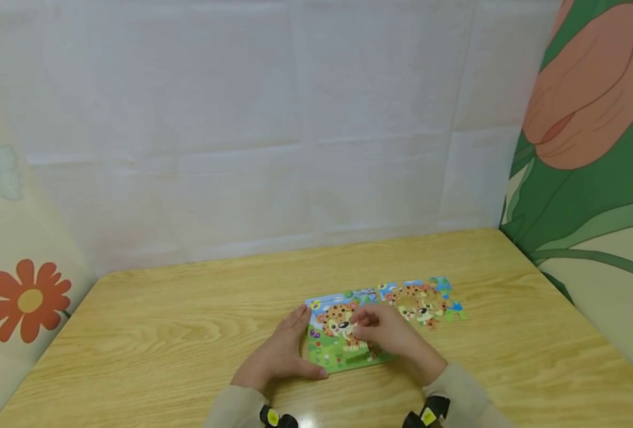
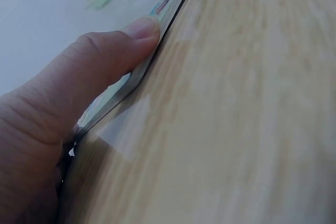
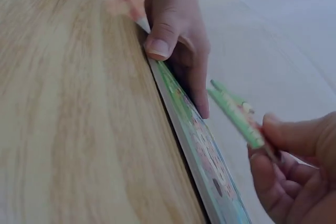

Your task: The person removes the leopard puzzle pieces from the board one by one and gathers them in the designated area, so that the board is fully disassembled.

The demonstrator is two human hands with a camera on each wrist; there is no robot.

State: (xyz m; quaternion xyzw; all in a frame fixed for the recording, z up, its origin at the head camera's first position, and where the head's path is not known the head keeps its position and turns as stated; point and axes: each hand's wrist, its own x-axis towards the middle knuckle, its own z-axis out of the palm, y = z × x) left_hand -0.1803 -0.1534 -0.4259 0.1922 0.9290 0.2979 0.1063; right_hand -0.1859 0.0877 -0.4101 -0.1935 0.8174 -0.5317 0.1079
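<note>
A jigsaw puzzle board (image 1: pixel 324 351) with a cartoon leopard on grass lies on the wooden table. My left hand (image 1: pixel 284 348) holds it by its left side, thumb at the near edge and fingers by the far left corner. Over the board, my right hand (image 1: pixel 383 330) pinches a green-edged puzzle piece (image 3: pixel 239 119) between thumb and fingers, lifted clear of the surface. In the left wrist view, the left thumb (image 2: pixel 115 51) presses the board's edge. Right of the board lie joined puzzle pieces (image 1: pixel 415 294) showing another leopard face, partly behind the right hand.
Several blue and green pieces (image 1: pixel 457 310) form an uneven right border to the joined section. The wooden table (image 1: pixel 188 333) meets a white cloth (image 1: pixel 241 178) at the back. Flower-painted walls (image 1: pixel 589 148) stand on both sides.
</note>
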